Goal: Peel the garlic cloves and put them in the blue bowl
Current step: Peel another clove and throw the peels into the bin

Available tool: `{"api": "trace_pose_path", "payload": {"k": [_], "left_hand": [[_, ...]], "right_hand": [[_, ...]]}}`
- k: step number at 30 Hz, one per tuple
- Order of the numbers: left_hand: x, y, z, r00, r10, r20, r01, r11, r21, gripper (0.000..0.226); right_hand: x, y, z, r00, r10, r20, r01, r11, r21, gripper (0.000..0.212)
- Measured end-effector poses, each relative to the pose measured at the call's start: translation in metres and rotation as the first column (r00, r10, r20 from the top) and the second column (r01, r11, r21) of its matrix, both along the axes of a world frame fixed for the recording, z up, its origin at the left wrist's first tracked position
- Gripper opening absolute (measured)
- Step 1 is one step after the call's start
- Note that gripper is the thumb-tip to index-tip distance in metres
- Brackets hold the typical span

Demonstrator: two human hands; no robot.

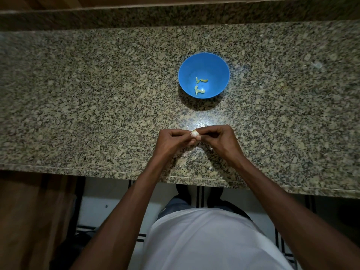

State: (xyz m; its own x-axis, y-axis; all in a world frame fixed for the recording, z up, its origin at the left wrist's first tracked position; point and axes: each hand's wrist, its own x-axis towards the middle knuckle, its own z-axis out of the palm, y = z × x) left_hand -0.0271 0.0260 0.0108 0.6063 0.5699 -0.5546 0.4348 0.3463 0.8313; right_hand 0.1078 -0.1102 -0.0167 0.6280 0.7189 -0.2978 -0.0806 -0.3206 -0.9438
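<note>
A blue bowl (187,75) stands on the granite counter, right of centre, with a few pale yellow peeled garlic pieces (200,85) at its bottom. Nearer to me, just above the counter, my left hand (171,141) and my right hand (220,138) meet fingertip to fingertip. Between them they pinch one small whitish garlic clove (194,134) that still has skin on it. Most of the clove is hidden by the fingers.
The speckled granite counter (97,94) runs the full width, with its front edge (116,170) close to my body and a raised ledge (175,14) at the back. Small pale bits of skin (211,148) lie on the counter near my right wrist.
</note>
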Motion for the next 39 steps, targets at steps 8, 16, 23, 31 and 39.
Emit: {"api": "trace_pose_path", "payload": {"k": [8, 16, 23, 31, 39], "left_hand": [[0.0, -0.007, 0.001, 0.999, -0.028, 0.028, 0.025, 0.996, 0.089, 0.021], [0.003, -0.022, -0.004, 1.0, 0.004, -0.003, -0.003, 0.94, 0.341, 0.03], [0.009, -0.029, -0.005, 0.999, -0.001, -0.045, 0.029, 0.774, 0.633, 0.027], [0.014, -0.039, -0.007, 0.99, 0.011, -0.143, 0.102, 0.642, 0.759, 0.016], [0.018, -0.037, -0.017, 0.984, -0.042, -0.176, 0.167, 0.577, 0.8, 0.011]], "right_hand": [[0.001, -0.003, 0.0, 0.983, -0.062, -0.174, 0.075, 0.995, 0.067, 0.025], [-0.004, -0.003, 0.005, 0.981, -0.078, -0.178, 0.085, 0.996, 0.029, 0.022], [-0.009, -0.003, 0.016, 0.963, -0.108, -0.249, 0.121, 0.992, 0.04, 0.022], [-0.015, 0.001, 0.017, 0.928, -0.161, -0.336, 0.174, 0.985, 0.01, 0.022], [-0.01, 0.009, 0.014, 0.899, -0.196, -0.393, 0.195, 0.98, -0.042, 0.02]]}}
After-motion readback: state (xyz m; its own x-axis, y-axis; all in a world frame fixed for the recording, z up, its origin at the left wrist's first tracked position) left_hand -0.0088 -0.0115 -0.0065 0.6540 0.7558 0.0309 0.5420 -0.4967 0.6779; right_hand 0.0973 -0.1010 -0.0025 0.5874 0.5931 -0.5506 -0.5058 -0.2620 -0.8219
